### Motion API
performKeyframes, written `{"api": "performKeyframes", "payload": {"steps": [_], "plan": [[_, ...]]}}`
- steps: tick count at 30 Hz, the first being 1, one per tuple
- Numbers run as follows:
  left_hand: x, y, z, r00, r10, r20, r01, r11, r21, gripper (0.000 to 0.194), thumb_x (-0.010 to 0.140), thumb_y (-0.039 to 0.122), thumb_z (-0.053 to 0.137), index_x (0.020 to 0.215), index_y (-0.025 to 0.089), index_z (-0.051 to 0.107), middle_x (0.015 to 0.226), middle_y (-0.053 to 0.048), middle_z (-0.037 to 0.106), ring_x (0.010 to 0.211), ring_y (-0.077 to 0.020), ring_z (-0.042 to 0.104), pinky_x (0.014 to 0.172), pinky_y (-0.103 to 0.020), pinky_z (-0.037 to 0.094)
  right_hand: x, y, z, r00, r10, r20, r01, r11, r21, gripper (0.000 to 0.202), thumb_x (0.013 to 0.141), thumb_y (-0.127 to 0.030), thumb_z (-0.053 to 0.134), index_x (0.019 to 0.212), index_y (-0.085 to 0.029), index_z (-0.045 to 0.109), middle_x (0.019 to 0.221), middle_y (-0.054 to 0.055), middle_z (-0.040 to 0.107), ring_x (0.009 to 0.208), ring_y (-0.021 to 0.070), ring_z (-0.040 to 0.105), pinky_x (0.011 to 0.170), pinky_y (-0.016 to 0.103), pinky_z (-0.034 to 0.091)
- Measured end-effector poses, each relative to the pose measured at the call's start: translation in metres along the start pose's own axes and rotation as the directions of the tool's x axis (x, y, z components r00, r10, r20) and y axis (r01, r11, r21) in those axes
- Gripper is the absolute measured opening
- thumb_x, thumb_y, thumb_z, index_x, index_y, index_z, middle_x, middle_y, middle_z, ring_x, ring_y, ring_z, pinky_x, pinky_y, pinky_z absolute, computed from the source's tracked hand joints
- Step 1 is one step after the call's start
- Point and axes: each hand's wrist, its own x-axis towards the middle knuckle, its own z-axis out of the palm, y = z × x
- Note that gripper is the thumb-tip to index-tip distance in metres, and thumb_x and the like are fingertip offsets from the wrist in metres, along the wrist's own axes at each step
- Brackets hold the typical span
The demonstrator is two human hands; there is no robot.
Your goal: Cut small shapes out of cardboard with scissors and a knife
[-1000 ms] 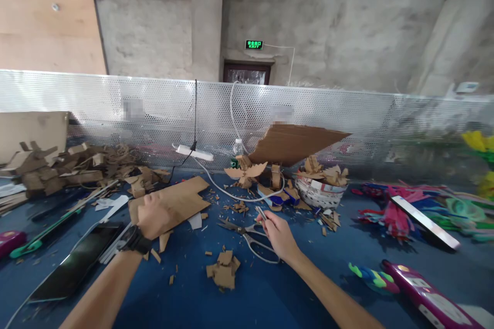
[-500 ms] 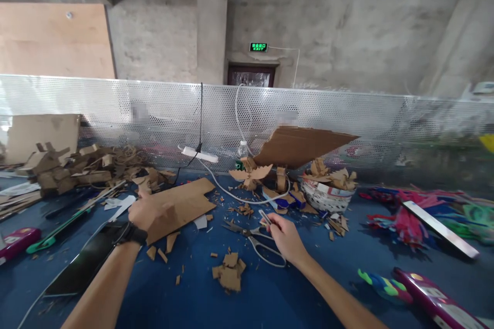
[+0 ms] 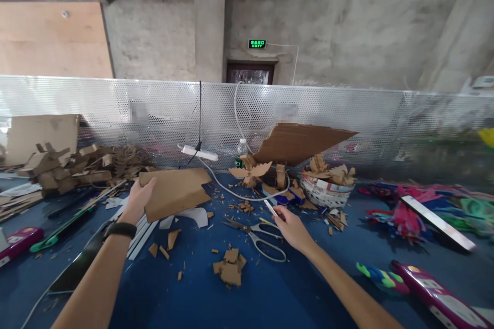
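Observation:
My left hand grips the left edge of a flat cardboard sheet, which is raised and tilted over white paper strips. My right hand is closed around a slim white tool, pointing up and left; its exact kind is unclear. Scissors lie with blades spread on the blue table, just left of my right hand. Nearer the front is a small pile of cardboard scraps. A cardboard figure with spread wings stands behind the scissors.
Cardboard pieces heap at the back left. A basket of scraps, a bottle and a power strip stand towards the back. Colourful strips and a purple object lie right. A dark tablet-like panel lies left.
My left hand has lifted the cardboard sheet and shifted its grip to the left edge, uncovering white paper strips. My right hand has moved slightly, still holding the tool.

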Motion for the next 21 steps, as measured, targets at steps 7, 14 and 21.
{"api": "performKeyframes", "payload": {"steps": [7, 14, 21], "plan": [[0.010, -0.005, -0.011, 0.990, -0.090, -0.105, 0.051, 0.944, -0.327, 0.042, 0.083, 0.038, 0.072, 0.118, 0.017, 0.062, 0.093, -0.005, 0.070, 0.063, -0.0147, 0.063, 0.053, -0.022, 0.051, 0.003, 0.005, 0.000, 1.000, -0.004, 0.020, 0.005, 1.000, -0.015, 0.028, 0.086, -0.020, 0.052, 0.110, -0.021, 0.067, 0.105, 0.009, 0.079, 0.100, 0.0256, 0.075, 0.088, 0.034, 0.054], [0.011, 0.001, -0.036, 0.992, -0.128, 0.008, 0.120, 0.900, -0.419, 0.033, 0.080, 0.028, 0.082, 0.108, 0.018, 0.068, 0.080, -0.002, 0.071, 0.055, -0.0139, 0.062, 0.051, -0.022, 0.053, 0.002, 0.006, 0.000, 1.000, -0.030, 0.008, 0.030, 0.999, -0.028, 0.031, 0.098, -0.041, 0.042, 0.119, -0.024, 0.058, 0.097, 0.006, 0.077, 0.079, 0.0241, 0.076, 0.079, 0.036, 0.056], [-0.001, 0.006, -0.039, 0.963, -0.093, 0.254, 0.210, 0.849, -0.485, 0.034, 0.085, 0.024, 0.080, 0.117, 0.019, 0.071, 0.080, -0.004, 0.077, 0.057, -0.0181, 0.070, 0.058, -0.028, 0.060, -0.004, -0.004, -0.004, 0.990, -0.038, 0.133, 0.056, 0.990, -0.130, 0.046, 0.095, -0.061, 0.054, 0.118, -0.023, 0.066, 0.109, 0.012, 0.076, 0.099, 0.0309, 0.072, 0.083, 0.038, 0.054]]}}
